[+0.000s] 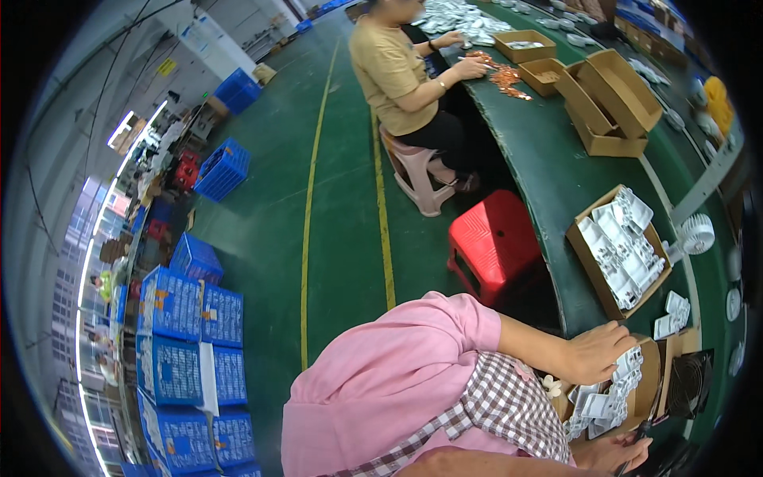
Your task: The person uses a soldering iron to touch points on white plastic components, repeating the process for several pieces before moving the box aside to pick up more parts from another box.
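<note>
My left hand (598,354) is closed with bent fingers over a cardboard box (650,374) of white plastic parts (606,404); what its fingertips hold, if anything, is hidden. Below it in the picture, my right hand (616,453) is closed around a thin black tool (640,433), whose kind I cannot make out. A few white parts (673,316) lie on the green bench (548,187) just beyond my left hand. Farther along the bench, another cardboard box (584,242) is filled with similar white housings (624,246).
A small white fan (696,234) stands beside the filled box. A red stool (494,242) is beside the bench. Farther off, a seated person (401,75) handles copper-coloured pieces (507,78) near empty cartons (608,99). Blue crates (191,366) are stacked across the aisle.
</note>
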`<state>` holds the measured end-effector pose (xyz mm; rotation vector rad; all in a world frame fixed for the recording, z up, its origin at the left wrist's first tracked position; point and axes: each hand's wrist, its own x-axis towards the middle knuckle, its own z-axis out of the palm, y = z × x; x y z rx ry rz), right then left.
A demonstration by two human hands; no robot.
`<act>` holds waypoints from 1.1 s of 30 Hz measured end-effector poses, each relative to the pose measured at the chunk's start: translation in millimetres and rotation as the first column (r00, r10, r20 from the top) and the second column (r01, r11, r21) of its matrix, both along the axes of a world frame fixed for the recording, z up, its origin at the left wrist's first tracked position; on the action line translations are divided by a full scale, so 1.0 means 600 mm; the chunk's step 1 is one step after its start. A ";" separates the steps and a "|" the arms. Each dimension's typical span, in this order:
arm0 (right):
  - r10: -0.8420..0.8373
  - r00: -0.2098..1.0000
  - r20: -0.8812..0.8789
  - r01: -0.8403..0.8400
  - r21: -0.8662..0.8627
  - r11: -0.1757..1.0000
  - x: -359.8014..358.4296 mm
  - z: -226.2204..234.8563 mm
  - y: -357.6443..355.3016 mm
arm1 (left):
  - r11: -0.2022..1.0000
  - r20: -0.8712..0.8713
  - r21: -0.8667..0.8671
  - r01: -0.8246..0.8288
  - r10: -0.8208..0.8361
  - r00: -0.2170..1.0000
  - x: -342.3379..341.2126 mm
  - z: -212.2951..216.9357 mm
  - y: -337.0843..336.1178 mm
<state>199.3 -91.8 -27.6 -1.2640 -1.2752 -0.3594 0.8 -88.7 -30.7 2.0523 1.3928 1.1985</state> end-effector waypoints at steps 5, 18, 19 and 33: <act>0.152 0.963 -0.224 -0.157 -0.006 0.988 -0.014 0.016 0.001 | 0.985 -0.046 0.158 -0.074 0.082 0.996 -0.038 -0.001 -0.001; 0.306 0.688 -0.658 -0.358 0.059 0.932 -0.041 0.048 -0.030 | 0.975 0.200 0.204 -0.085 0.043 0.979 -0.108 0.013 -0.037; 0.290 0.715 -0.636 -0.345 0.041 0.938 -0.045 0.053 -0.032 | 0.977 0.196 0.201 -0.073 0.033 0.980 -0.108 0.010 -0.040; 0.132 0.940 -0.314 -0.133 0.019 0.991 -0.013 0.030 -0.012 | 0.957 -0.207 0.253 -0.143 0.198 0.958 -0.135 -0.011 0.052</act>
